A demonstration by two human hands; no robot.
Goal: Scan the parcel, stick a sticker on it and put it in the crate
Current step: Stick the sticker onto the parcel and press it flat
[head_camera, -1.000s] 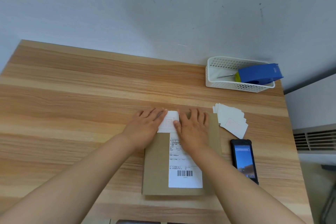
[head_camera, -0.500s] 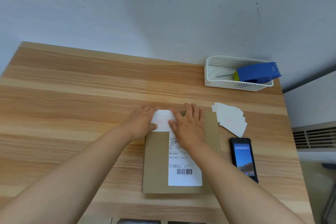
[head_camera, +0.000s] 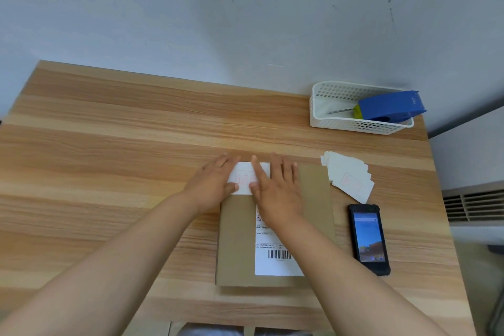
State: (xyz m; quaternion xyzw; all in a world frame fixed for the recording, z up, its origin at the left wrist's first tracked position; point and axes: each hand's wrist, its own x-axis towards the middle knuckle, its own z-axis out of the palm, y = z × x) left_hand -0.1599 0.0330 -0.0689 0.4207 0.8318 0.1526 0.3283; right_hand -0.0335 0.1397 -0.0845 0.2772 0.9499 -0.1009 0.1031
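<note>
White sticker (head_camera: 246,177) pressed on parcel (head_camera: 237,240), seemingly by flat, released fingers of both hands

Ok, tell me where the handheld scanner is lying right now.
The handheld scanner lies flat, screen up, on the table just right of the parcel, below the loose sticker stack.
</note>
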